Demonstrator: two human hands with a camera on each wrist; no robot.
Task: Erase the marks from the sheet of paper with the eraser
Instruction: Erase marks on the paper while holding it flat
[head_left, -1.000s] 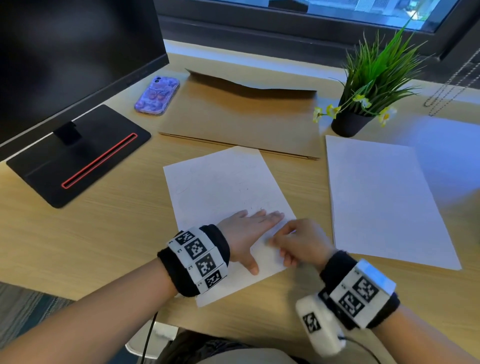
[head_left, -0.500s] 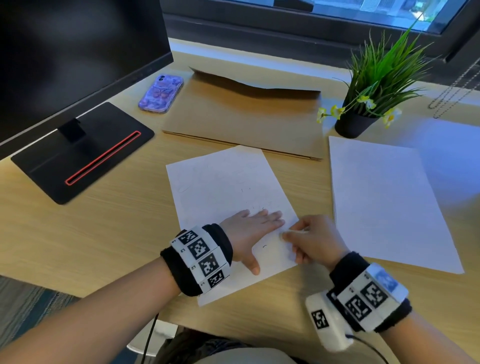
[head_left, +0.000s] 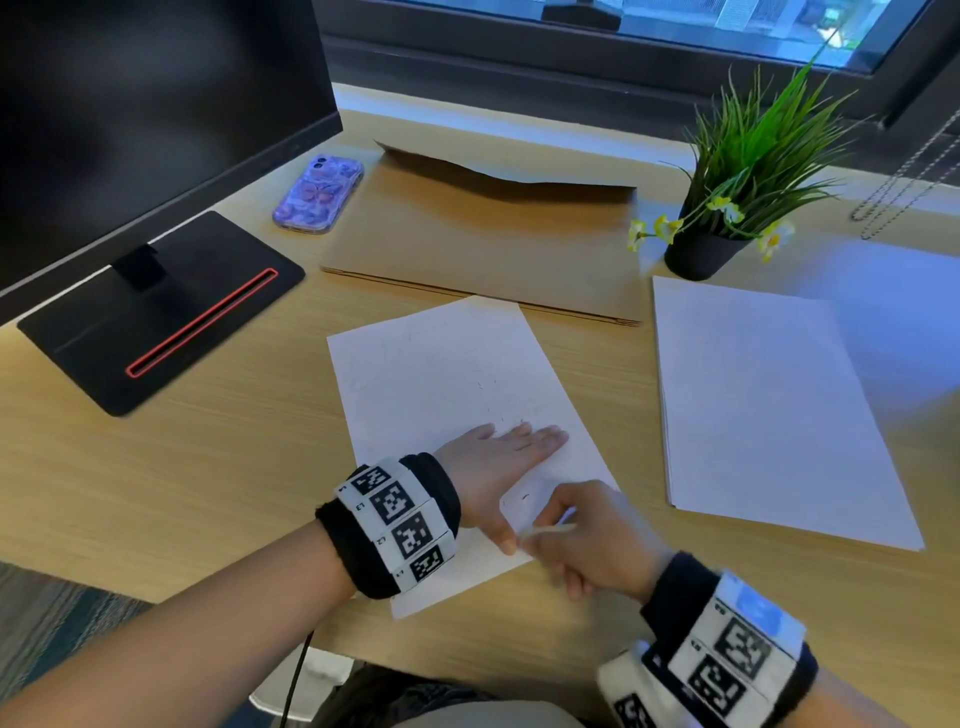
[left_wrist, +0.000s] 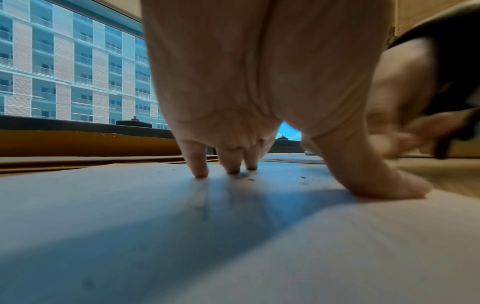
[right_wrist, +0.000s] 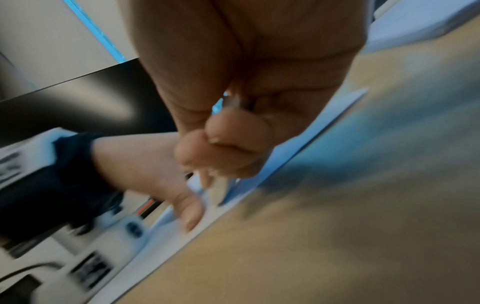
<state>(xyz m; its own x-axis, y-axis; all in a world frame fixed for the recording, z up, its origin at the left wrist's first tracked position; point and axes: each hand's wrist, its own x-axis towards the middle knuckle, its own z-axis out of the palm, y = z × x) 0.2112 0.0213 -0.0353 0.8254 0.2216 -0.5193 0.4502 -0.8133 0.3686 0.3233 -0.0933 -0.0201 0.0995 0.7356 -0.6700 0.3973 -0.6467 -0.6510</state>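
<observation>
A white sheet of paper (head_left: 441, 374) lies on the wooden desk with faint pencil marks (head_left: 525, 497) and eraser crumbs near its lower right. My left hand (head_left: 498, 457) lies flat on the sheet's lower part, straight fingers (left_wrist: 200, 170) pressing down. My right hand (head_left: 571, 540) pinches a small white eraser (head_left: 550, 529) on the sheet's lower right corner, close to my left thumb (right_wrist: 189, 214). In the right wrist view the curled fingers (right_wrist: 233, 133) hide most of the eraser, and the picture is motion-blurred.
A second white sheet (head_left: 769, 405) lies to the right. Behind are a brown envelope (head_left: 483, 239), a purple phone (head_left: 318, 193), a potted plant (head_left: 727, 208), and a monitor on a black stand (head_left: 156, 312) at the left. The desk's near edge is just below my wrists.
My right hand has slid the eraser from the sheet's right edge towards me and left, next to my left thumb. My left hand has stayed flat on the paper.
</observation>
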